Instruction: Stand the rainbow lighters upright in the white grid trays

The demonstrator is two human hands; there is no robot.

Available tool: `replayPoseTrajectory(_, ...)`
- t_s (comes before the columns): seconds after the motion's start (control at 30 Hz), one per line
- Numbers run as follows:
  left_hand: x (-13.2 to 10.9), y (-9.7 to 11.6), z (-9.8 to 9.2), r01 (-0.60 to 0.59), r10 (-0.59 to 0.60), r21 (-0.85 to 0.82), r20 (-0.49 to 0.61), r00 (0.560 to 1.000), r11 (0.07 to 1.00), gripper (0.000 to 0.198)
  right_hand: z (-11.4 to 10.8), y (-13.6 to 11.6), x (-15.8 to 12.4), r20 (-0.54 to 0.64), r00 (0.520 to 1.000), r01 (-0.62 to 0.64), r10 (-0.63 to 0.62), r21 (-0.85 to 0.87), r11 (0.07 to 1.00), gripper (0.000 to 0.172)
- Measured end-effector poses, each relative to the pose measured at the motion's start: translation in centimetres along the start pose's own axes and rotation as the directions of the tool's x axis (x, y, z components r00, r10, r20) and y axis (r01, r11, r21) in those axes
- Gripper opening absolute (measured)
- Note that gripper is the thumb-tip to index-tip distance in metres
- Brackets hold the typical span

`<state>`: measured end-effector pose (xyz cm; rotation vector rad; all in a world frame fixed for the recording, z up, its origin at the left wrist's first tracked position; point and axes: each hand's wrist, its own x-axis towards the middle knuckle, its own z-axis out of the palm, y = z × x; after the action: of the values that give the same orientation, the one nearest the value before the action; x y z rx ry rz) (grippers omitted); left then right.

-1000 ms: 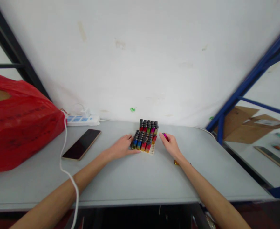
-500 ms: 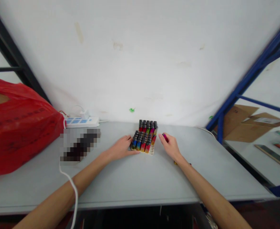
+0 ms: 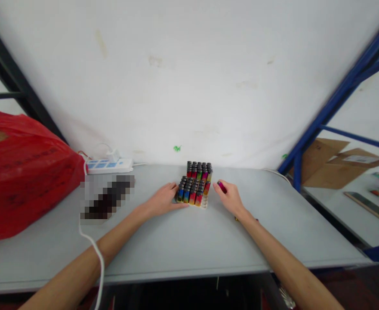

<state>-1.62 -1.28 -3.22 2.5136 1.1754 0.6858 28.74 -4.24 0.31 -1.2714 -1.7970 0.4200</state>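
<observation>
Several colourful lighters with black tops stand in rows in a pale tray on the grey table. Free slots show at the tray's front right corner. My left hand holds the tray's left side, thumb along its front edge. To the right of the tray, my right hand grips a magenta lighter between its fingers, apart from the tray. Behind the tray stands a second block of lighters. Small objects, partly hidden, lie under my right wrist.
A red plastic bag fills the left side. Near the wall is a white power strip, its white cable crossing my left forearm. A pixelated dark object lies left. Cardboard sits beyond the blue frame.
The view has shifted slightly. Both hands keep nearly the same places, and the magenta lighter in my right hand is tilted a little differently.
</observation>
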Motion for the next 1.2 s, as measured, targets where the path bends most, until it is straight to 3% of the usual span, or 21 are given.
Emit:
replayPoseTrajectory(0.13, 0.0, 0.4, -0.4, 0.003, -0.003, 0.004, 0.013, 1.000, 1.000, 0.063, -1.0, -0.7, -0.1, 0.120, 0.988, 0.092, -0.093, 0.017, 0.996, 0.042)
replayPoseTrajectory(0.27, 0.0, 1.0, -0.8, 0.011, -0.012, 0.015, 0.025, 1.000, 1.000, 0.063, -1.7, -0.6, 0.1, 0.146, 0.960, 0.258, -0.239, -0.125, 0.958, 0.055)
replayPoseTrajectory(0.37, 0.1, 1.4, -1.1, 0.036, -0.038, 0.035, 0.053, 0.998, 0.999, 0.066, -1.7, 0.0, 0.1, 0.211, 0.964, 0.210, -0.161, -0.233, 0.950, 0.068)
replayPoseTrajectory(0.47, 0.1, 1.9, -1.3, 0.048, -0.050, 0.035, 0.059, 0.997, 0.998, 0.066, -1.2, 0.5, 0.0, 0.231, 0.966, 0.162, -0.115, -0.194, 0.967, 0.072)
replayPoseTrajectory(0.57, 0.1, 2.2, -1.5, 0.059, -0.060, 0.018, 0.055, 0.997, 0.998, 0.062, -0.4, 0.8, 0.0, 0.228, 0.964, 0.177, -0.135, -0.175, 0.969, 0.069)
replayPoseTrajectory(0.7, 0.0, 2.4, -1.6, 0.065, -0.066, 0.015, 0.062, 0.996, 0.998, 0.059, 0.3, 0.9, 0.3, 0.273, 0.956, 0.183, -0.106, -0.274, 0.944, 0.058)
replayPoseTrajectory(0.87, 0.1, 2.4, -1.6, 0.073, -0.074, 0.027, 0.063, 0.995, 0.997, 0.061, 0.0, 0.8, 0.7, 0.345, 0.928, 0.279, -0.140, -0.396, 0.875, 0.049)
replayPoseTrajectory(1.2, 0.1, 2.4, -1.5, 0.074, -0.076, 0.039, 0.063, 0.995, 0.997, 0.060, -0.2, -0.3, 0.6, 0.374, 0.919, 0.301, -0.122, -0.468, 0.831, 0.041)
